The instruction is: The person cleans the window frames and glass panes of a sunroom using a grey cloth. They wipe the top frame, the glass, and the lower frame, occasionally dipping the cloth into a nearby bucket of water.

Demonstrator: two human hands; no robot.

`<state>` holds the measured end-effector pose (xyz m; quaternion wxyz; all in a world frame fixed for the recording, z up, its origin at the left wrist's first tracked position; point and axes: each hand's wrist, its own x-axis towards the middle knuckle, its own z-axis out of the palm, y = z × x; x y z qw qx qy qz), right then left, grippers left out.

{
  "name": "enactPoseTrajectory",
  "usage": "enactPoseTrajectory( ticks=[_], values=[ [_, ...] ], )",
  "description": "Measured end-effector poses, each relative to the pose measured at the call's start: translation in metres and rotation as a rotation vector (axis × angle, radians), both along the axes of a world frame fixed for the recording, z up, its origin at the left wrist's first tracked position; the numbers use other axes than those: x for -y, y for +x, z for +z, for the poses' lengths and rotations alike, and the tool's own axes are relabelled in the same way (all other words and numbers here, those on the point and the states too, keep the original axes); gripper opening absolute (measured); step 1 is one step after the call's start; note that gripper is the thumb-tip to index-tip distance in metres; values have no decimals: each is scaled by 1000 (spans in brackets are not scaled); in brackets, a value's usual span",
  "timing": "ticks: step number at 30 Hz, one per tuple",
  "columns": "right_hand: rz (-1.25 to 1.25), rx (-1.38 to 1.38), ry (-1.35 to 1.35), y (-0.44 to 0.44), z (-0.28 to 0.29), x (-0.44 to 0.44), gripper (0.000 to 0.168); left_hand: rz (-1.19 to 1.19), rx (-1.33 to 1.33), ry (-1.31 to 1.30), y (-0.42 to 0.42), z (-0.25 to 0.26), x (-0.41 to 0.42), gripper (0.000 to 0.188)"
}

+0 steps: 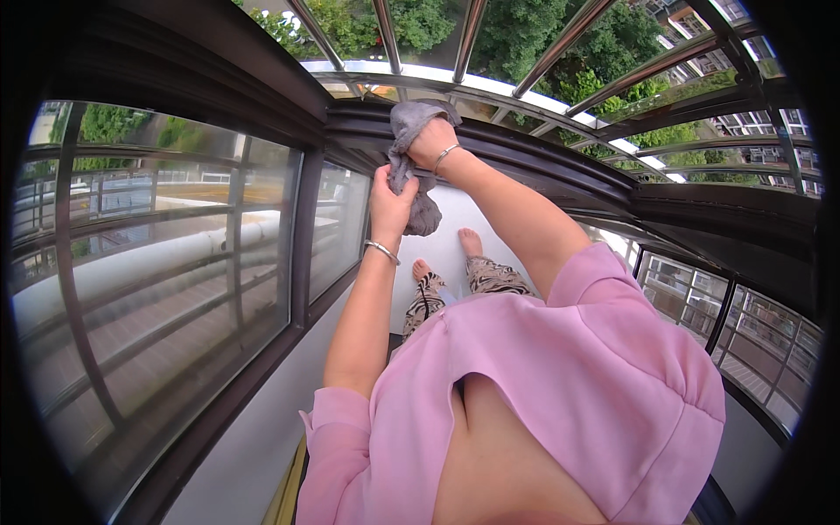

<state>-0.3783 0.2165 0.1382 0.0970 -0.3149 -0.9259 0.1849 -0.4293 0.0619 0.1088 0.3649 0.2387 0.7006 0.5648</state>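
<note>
A grey cloth [422,213] hangs bunched between my two hands at the window opening. My left hand [391,197] pinches its middle between thumb and fingers, and the loose lower end droops below. My right hand [433,141] is higher up, at the dark window frame [518,152]. The upper part of the cloth wraps over its fingers, so the fingertips are hidden. Whether the cloth touches the frame there is hard to tell.
Steel security bars [469,39] stand outside the opening, with trees [525,33] below. A glass pane [177,249] in a dark frame runs along my left. My bare feet [470,241] are on a white surface [453,207] under the sill.
</note>
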Motion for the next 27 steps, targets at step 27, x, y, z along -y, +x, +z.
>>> enactPoseTrajectory(
  ticks=[27],
  values=[
    [-109,-198,271,148,-14,10,33,-398,-121,-76,98,22,-27,41]
  ],
)
